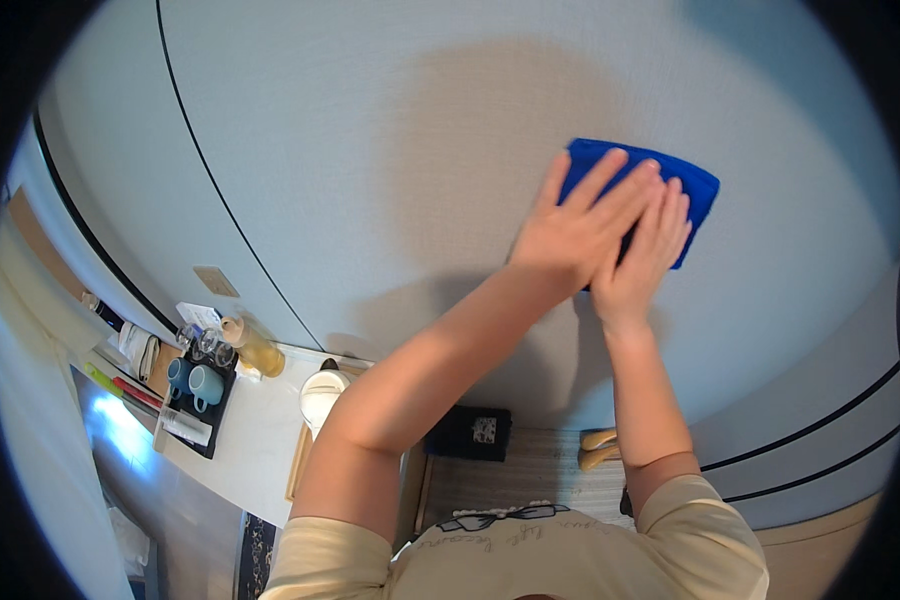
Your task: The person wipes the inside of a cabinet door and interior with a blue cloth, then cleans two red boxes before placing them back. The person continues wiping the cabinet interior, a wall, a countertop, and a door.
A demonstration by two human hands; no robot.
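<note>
A folded blue cloth (pixel 702 193) lies flat against a pale, fabric-textured wall panel (pixel 307 150). Spread over its left part, my left hand (pixel 589 225) presses it to the wall with fingers fanned out. My right hand (pixel 645 251) lies on the lower right of the cloth, its fingers close together and touching the left hand. The two hands partly hide the middle of the cloth. Both arms reach up and to the right, and they cast shadows on the panel.
Lower left, a white counter (pixel 251 435) bears a white kettle (pixel 322 394), a bottle of yellowish liquid (pixel 259 351) and a black tray (pixel 229 394) with mugs (pixel 206 384) and glasses. A wall plate (pixel 216 281) is above. Below are a black box-like item (pixel 457 439) and yellow footwear (pixel 598 450).
</note>
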